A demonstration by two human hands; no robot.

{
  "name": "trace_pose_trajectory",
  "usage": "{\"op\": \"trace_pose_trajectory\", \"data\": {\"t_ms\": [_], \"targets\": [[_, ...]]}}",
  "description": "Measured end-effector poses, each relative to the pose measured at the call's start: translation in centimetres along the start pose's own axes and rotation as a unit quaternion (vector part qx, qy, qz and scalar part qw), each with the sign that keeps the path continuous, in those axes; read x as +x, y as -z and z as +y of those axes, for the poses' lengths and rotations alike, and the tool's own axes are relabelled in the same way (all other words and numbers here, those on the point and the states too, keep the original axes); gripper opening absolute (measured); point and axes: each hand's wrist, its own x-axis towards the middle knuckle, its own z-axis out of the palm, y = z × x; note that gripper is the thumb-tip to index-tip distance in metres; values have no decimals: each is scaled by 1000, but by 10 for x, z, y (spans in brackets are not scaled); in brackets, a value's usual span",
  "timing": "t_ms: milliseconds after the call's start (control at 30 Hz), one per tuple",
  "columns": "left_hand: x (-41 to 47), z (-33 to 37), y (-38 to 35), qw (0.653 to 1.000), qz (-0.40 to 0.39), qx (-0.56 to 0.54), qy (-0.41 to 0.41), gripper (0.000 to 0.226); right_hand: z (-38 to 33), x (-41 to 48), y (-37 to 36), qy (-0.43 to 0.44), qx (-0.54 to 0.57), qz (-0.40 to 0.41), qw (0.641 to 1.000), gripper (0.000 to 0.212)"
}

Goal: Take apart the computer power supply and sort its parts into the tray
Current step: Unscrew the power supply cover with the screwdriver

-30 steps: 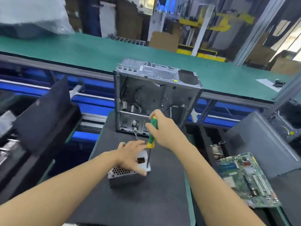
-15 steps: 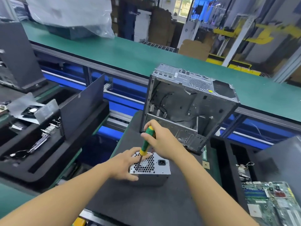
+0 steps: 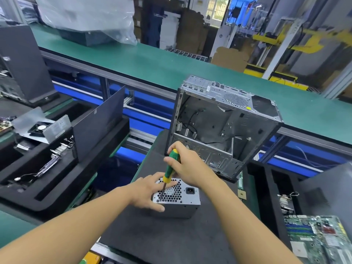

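On the dark mat (image 3: 171,235), our right hand (image 3: 188,164) grips the screwdriver (image 3: 168,172), its tip now seated at the power supply (image 3: 186,204) corner screw, flat left hand (image 3: 146,191) bracing: unscrewing starts.

Both forearms reached forward; left hand (image 3: 146,191) lay spread, fingers nearly straight; right hand (image 3: 187,166) gripped a screwdriver (image 3: 168,174).

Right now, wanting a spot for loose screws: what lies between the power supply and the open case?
In the head view, the right hand gripping the screwdriver hangs over that strip; the dark mat showing there is bare.
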Motion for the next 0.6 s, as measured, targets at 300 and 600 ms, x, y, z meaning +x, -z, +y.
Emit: {"op": "trace_pose_trajectory", "data": {"t_ms": [300, 600], "targets": [[0, 1, 2, 1000, 2, -3, -3, 91, -8, 3, -4, 26, -20, 0, 999, 12], [2, -2, 3, 1000, -13, -15, -2, 92, -6, 5, -3, 14, -11, -5, 1000, 12]]}}
